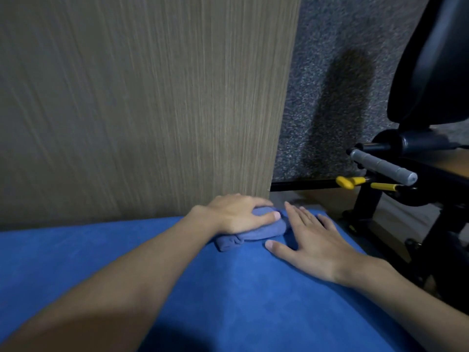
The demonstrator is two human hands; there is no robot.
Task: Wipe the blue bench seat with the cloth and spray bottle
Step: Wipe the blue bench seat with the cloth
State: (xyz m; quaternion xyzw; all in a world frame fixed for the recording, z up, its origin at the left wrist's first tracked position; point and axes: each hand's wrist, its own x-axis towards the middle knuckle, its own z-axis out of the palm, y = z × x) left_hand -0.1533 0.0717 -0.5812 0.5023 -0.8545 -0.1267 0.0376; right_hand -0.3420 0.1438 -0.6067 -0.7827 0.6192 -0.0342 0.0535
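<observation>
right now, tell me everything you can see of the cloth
The cloth is soft blue-grey fabric, bunched into a thick roll. It lies on the blue bench seat near its far end, close to the wooden panel. The left hand grips it from above; a creased end sticks out below the wrist.

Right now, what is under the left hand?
Under the left hand lies a bunched blue-grey cloth, resting on the blue padded bench seat. The hand covers the cloth's far part, and the seat beneath it is hidden.
</observation>
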